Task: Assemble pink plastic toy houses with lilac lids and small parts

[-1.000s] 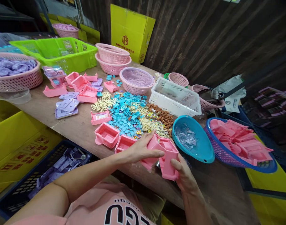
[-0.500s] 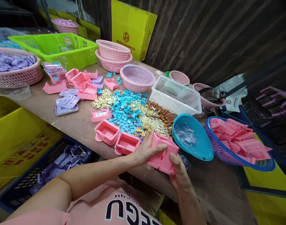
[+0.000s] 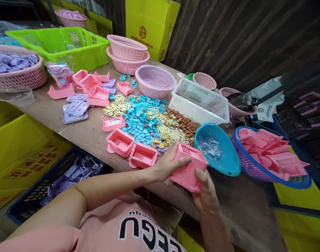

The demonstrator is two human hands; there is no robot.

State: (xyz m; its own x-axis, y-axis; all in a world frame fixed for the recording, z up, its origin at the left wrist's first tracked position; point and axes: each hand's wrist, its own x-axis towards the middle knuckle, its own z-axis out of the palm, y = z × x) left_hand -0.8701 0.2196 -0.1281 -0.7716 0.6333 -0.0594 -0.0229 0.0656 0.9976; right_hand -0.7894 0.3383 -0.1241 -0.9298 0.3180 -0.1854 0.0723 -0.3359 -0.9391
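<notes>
Between both hands I hold a pink plastic box-shaped toy part (image 3: 189, 167) above the table's front edge. My left hand (image 3: 168, 164) grips its left side, the thumb lying across the front face. From the right, my right hand (image 3: 206, 189) is closed on the lower corner, thumb against the face. Two open pink boxes (image 3: 143, 155) sit on the table left of my left hand. A pile of small blue plastic pieces (image 3: 141, 119) lies beyond them, with cream-coloured part frames (image 3: 173, 134) and brown pieces (image 3: 185, 122) at its right.
To the right stand a blue basin (image 3: 229, 162) of clear pieces and a blue-rimmed basket (image 3: 293, 182) of pink parts. A white crate (image 3: 199, 110) and pink baskets (image 3: 128, 66) are farther back. At left are purple plates (image 3: 75, 109) and a green crate (image 3: 97, 56).
The split pink pieces in my hands now sit together as one closed box shape. Both hands have shifted slightly right, and the box has turned a little.
</notes>
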